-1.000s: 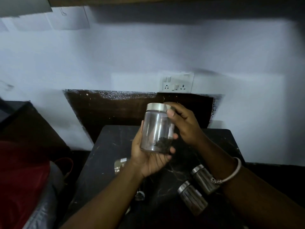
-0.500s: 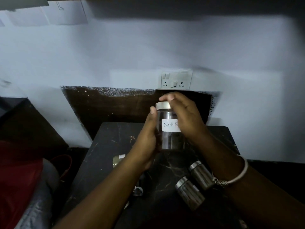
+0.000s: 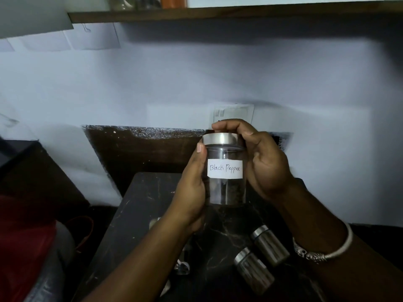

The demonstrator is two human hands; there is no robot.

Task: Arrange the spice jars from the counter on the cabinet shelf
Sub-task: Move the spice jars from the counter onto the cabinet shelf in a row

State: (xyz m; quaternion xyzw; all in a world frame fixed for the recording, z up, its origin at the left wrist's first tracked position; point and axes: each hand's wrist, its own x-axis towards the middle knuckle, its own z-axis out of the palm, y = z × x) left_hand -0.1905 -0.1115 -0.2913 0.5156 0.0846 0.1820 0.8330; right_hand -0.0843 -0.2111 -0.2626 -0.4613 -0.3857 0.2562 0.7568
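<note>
Jar (image 3: 225,190) of black pepper held over far edge of surface (image 3: 141,214): left hand (image 3: 192,192) wrapped round body, right hand (image 3: 266,166) gripping lid (image 3: 219,138). Probably light, smooth, breakable; safest grasped round body.

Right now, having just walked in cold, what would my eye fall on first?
A clear jar labelled Black Pepper, held upright mid-frame: the left hand grips its side, the right hand its steel lid. Below, to the right, two small jars sit on the dark counter. A wooden shelf runs across the top.
</note>
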